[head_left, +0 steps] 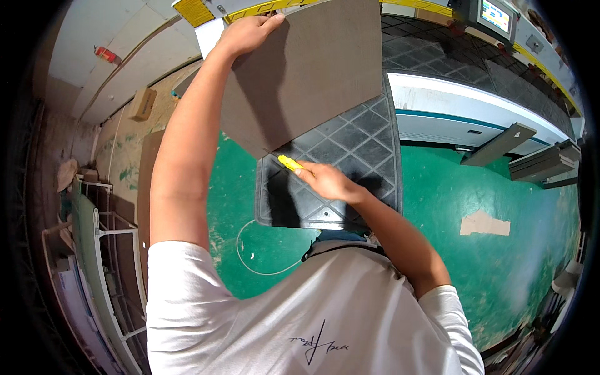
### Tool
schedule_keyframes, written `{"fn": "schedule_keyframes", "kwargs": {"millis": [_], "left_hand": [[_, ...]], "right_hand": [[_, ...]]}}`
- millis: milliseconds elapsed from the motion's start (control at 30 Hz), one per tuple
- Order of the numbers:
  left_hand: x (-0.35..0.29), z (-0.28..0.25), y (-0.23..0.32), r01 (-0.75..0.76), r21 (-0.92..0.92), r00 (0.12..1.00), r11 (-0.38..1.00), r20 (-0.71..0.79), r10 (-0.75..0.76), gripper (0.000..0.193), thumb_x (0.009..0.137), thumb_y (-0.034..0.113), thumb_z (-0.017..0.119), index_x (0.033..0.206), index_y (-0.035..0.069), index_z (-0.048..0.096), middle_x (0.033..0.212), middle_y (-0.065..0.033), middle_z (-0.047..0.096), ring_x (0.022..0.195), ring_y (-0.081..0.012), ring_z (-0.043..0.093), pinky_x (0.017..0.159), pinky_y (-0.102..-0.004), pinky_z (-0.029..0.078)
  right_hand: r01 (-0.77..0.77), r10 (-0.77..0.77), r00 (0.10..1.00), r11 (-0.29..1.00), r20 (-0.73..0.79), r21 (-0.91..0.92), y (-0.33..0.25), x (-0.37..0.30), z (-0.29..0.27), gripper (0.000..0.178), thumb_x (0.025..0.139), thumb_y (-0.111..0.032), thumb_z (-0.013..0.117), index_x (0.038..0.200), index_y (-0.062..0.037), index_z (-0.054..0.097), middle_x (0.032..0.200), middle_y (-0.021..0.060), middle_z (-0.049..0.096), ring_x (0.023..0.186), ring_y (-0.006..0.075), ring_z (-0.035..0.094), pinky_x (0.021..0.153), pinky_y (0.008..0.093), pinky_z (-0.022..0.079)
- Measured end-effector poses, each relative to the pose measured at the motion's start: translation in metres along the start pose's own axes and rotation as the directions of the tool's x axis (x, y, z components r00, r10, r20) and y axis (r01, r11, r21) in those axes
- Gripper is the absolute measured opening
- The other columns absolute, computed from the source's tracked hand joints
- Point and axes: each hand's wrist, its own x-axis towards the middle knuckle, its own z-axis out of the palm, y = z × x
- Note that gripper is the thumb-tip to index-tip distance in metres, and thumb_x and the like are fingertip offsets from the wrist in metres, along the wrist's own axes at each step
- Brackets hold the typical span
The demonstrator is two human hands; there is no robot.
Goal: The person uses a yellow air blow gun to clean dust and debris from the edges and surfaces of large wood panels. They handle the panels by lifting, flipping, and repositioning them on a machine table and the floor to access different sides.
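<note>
A large brown-grey board (325, 69) stands tilted before me, its lower corner reaching down over a black quilted-pattern mat (350, 144). My left hand (249, 34) is closed on the board's upper left edge; the thumb lies on the near face and the other fingers are partly hidden. In my right hand (330, 181), wrapped by the fingers, is a yellow utility knife (289, 163). Its tip points up and left, close to the board's bottom corner. Whether the blade is out or touching the board, I cannot tell.
A white machine side (450, 100) with a dark bed runs to the right, and a control screen (495, 15) is at upper right. Grey strips (544, 162) lean there. A torn cardboard piece (485, 224) lies on the green floor. Metal racks (119, 231) stand left.
</note>
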Motion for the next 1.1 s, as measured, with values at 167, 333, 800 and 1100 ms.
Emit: {"fn": "schedule_keyframes", "kwargs": {"millis": [167,333,800,1100], "left_hand": [[-0.004,-0.004,-0.005,0.024,-0.024,0.999,0.999,0.048,-0.023,0.077,0.100,0.074,0.037,0.129,0.012,0.072,0.120,-0.0194,0.073,0.118,-0.0374,0.067,0.103,-0.0448,0.049],[-0.008,0.001,0.003,0.072,0.075,0.996,0.995,-0.057,-0.068,0.075,0.099,0.074,0.038,0.120,0.013,0.076,0.113,-0.0180,0.075,0.112,-0.0380,0.068,0.098,-0.0472,0.052],[-0.013,-0.010,0.008,0.076,0.161,0.997,0.984,-0.008,-0.075,0.079,0.088,0.075,0.057,0.126,0.008,0.072,0.109,-0.0204,0.076,0.107,-0.0356,0.071,0.094,-0.0468,0.054],[-0.004,-0.012,0.021,0.071,0.170,0.995,0.983,0.051,-0.081,0.088,0.087,0.077,0.059,0.132,0.003,0.068,0.112,-0.0226,0.075,0.110,-0.0365,0.070,0.095,-0.0459,0.054]], "right_hand": [[-0.123,0.094,0.988,0.961,0.124,0.248,-0.062,-0.009,-0.004,0.056,0.109,-0.042,0.049,0.149,-0.0029,0.050,0.133,0.0217,0.066,0.122,0.0295,0.065,0.103,0.0375,0.048],[-0.174,0.144,0.978,0.964,0.152,0.201,-0.050,-0.021,-0.012,0.057,0.110,-0.044,0.046,0.149,-0.0019,0.049,0.091,0.0097,0.068,0.079,0.0153,0.065,0.075,0.0311,0.052],[-0.117,0.275,0.861,0.926,-0.429,0.359,-0.141,-0.036,-0.209,0.052,0.110,-0.051,0.040,0.130,-0.0073,0.058,0.073,0.0006,0.058,0.055,0.0088,0.055,0.050,0.0239,0.043],[-0.434,0.558,0.741,0.822,-0.374,0.368,-0.012,-0.060,-0.248,0.048,0.109,-0.053,0.038,0.105,-0.0091,0.059,0.065,0.0023,0.058,0.050,0.0125,0.055,0.044,0.0292,0.039]]}}
